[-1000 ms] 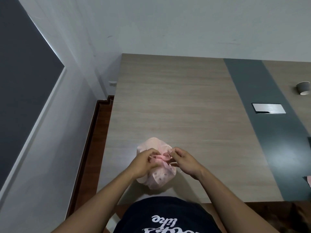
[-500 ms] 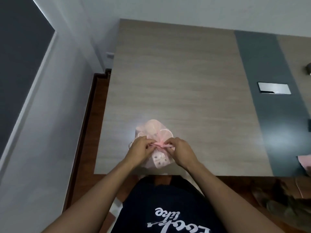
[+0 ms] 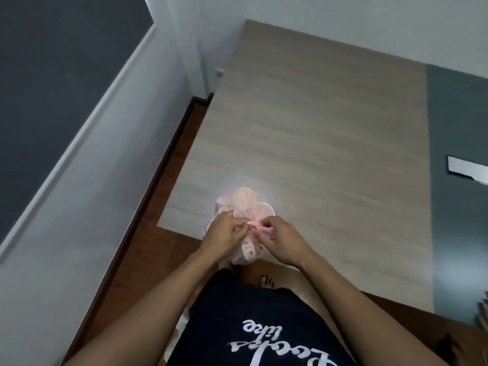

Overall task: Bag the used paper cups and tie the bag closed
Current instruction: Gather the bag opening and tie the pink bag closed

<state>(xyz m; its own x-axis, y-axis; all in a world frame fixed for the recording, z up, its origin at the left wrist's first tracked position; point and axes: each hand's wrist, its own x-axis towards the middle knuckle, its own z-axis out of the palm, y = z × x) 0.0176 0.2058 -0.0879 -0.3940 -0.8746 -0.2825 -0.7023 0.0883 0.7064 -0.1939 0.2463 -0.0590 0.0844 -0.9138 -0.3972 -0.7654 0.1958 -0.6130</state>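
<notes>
I pinch the tails of the bag with left hand and right hand at the surface's near edge; an uneven pull could slip the knot or tear it.
</notes>
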